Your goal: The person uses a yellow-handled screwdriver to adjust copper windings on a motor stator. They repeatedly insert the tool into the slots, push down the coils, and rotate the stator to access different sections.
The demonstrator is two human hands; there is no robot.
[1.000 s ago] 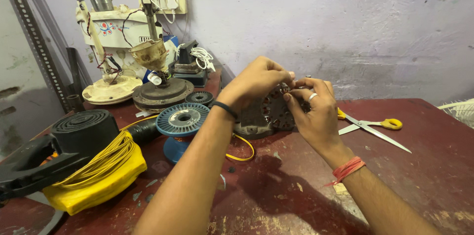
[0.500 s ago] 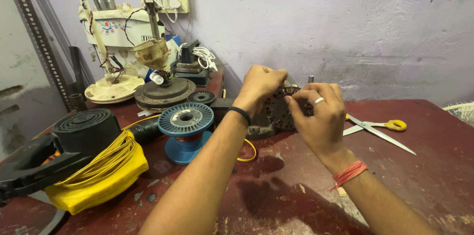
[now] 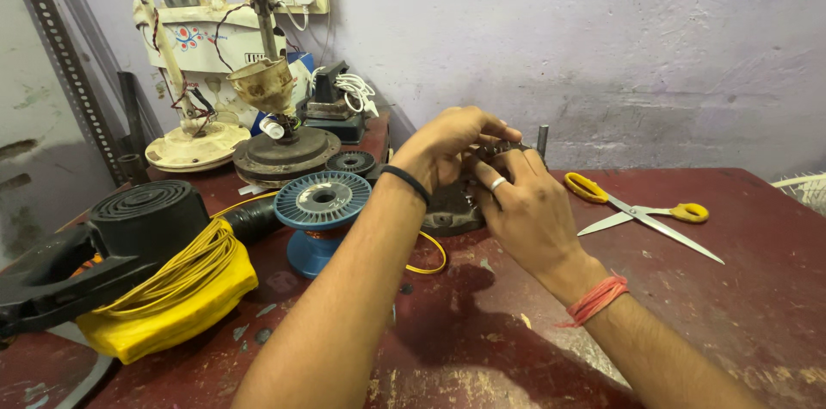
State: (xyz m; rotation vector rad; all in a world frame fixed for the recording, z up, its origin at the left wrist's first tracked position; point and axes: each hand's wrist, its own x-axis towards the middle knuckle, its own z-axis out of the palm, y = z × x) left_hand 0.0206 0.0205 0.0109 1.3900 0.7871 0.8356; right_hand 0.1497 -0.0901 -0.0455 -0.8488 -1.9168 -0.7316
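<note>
Two bare hands met over a dark metal motor part point(image 3: 447, 207) that rested on a worn red table point(image 3: 740, 323), just below and between the hands. The left hand point(image 3: 447, 147), with a black band at its wrist, curled down over the top of the part, fingers bent and closed narrowly on it. The right hand point(image 3: 527, 207), with a ring on one finger and an orange thread round the wrist, pressed against the part's near side, fingers drawn together; what the fingertips pinched was hidden. Much of the part was covered by both hands.

The part looked like cast or stacked metal: probably heavy for its size, stiff, with hard edges and perhaps a greasy surface. Any fine wire inside it would likely be fragile, so the solid outer body seemed the safest place to hold it.

A thin yellow wire point(image 3: 428, 258) curved out from under the part, just below the left wrist. Left of the left forearm stood a blue spool point(image 3: 321, 211), and further left a black blower point(image 3: 129, 233) with a coil of yellow cable point(image 3: 185, 276). To the right of the right hand, apart from it, lay open yellow-handled scissors point(image 3: 641, 213). Beyond the left hand stood a cream fan base point(image 3: 194, 142).
</note>
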